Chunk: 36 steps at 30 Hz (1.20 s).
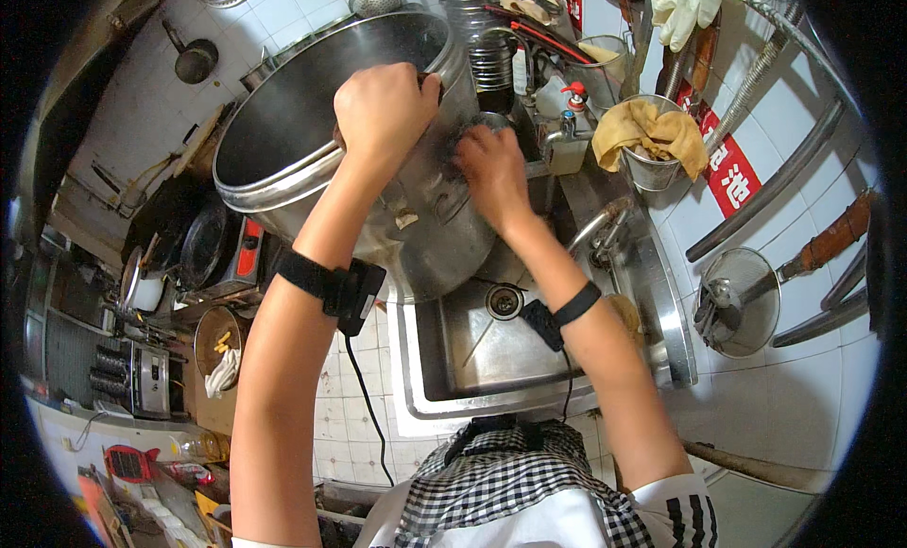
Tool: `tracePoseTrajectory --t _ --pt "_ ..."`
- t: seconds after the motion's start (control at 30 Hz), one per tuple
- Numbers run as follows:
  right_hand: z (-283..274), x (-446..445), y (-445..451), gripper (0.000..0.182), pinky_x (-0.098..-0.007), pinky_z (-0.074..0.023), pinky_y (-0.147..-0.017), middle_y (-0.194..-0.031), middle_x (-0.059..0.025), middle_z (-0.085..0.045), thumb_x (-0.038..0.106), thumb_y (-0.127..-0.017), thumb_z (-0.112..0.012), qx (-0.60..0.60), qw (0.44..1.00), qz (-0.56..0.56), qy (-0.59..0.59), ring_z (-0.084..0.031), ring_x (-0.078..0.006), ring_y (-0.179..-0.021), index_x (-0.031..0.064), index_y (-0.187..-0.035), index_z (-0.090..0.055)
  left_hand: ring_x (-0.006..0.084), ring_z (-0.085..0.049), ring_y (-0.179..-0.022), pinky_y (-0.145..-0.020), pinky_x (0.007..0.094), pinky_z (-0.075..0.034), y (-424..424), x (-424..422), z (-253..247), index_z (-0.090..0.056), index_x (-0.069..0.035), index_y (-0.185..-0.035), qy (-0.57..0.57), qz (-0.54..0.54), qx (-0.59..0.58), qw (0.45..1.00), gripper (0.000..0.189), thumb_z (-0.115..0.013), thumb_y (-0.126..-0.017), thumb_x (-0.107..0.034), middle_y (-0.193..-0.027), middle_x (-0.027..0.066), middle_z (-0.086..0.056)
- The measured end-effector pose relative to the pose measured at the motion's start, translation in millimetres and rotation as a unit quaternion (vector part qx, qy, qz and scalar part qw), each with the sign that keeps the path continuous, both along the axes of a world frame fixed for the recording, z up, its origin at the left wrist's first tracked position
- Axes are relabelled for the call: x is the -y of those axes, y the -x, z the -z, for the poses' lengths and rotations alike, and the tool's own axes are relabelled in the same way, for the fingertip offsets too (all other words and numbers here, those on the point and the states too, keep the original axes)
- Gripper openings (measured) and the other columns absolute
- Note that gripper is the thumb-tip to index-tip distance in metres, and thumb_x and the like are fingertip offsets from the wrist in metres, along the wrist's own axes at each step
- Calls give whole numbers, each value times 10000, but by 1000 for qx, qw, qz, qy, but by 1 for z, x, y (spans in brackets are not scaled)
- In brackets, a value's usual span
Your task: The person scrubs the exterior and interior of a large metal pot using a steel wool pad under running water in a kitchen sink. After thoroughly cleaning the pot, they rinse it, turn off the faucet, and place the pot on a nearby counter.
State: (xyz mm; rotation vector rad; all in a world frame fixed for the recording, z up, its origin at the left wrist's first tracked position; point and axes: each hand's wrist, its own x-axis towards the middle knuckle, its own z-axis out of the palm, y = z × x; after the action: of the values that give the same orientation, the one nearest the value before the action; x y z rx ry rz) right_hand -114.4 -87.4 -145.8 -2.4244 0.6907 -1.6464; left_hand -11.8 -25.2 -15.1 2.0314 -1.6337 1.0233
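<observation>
A large stainless steel stockpot (283, 183) leans, mouth towards the upper left, over the far left part of the steel sink (482, 349). My left hand (382, 109) is closed around a dark brown grip at the pot's near rim; most of that grip is hidden under my fingers. My right hand (492, 169) is blurred, its fingers bent against or close beside the pot's outer wall. Whether it holds anything cannot be made out. A small pale scrap (405, 218) clings to the pot's side. Black straps with cabled boxes circle both forearms.
A tap (602, 222) reaches over the sink from the right. Beyond it stand a red-topped pump bottle (572, 98) and a metal bucket with a yellow cloth (648, 133). A wire strainer (740, 300) hangs on the right wall. Left are pans (205, 243) and a bin (220, 342).
</observation>
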Motion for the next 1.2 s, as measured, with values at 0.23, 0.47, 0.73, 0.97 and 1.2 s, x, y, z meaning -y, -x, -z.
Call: tracePoseTrajectory --t 0.23,0.47,0.73,0.97,1.2 --pt "-1 -5 -7 147 -345 -366 -667 -758 -88 -519 -19 -598 -629 1 999 -45 18 -458 -301 -709 22 -705 -538 310 -584 -570 -538 390 -467 -3 1 -2 -625 -29 -623 -26 -10 -41 999 381 -498 -737 -370 -596 155 -582" --pt "-3 19 -5 185 -345 -392 -669 -777 -112 -541 -40 -546 -619 28 998 -20 -58 -505 -298 -738 26 -702 -543 318 -592 -598 -558 394 -475 -5 1 -2 -632 -29 -648 -22 10 -58 998 357 -508 -723 -356 -618 169 -587" --pt "-16 -13 -2 208 -383 -382 -701 -836 -114 -531 -67 -590 -611 -7 999 -24 -44 -477 -323 -816 8 -776 -555 325 -594 -619 -579 389 -480 -15 -3 -3 -632 -23 -662 -40 35 -65 996 318 -540 -698 -325 -638 178 -589" --pt "5 -31 -5 223 -376 -400 -704 -867 -106 -533 -10 -631 -627 -49 999 0 -23 -482 -309 -813 35 -838 -558 259 -596 -693 -657 339 -453 -65 -3 -14 -620 -27 -865 -136 251 -222 932 354 -585 -719 -348 -743 148 -606" --pt "-2 -18 11 182 -366 -415 -703 -886 -60 -551 73 -685 -601 -35 997 49 -38 -496 -278 -808 77 -864 -565 320 -582 -753 -662 384 -456 -96 -72 -27 -625 -74 -842 -46 52 -136 988 279 -530 -754 -321 -784 155 -605"
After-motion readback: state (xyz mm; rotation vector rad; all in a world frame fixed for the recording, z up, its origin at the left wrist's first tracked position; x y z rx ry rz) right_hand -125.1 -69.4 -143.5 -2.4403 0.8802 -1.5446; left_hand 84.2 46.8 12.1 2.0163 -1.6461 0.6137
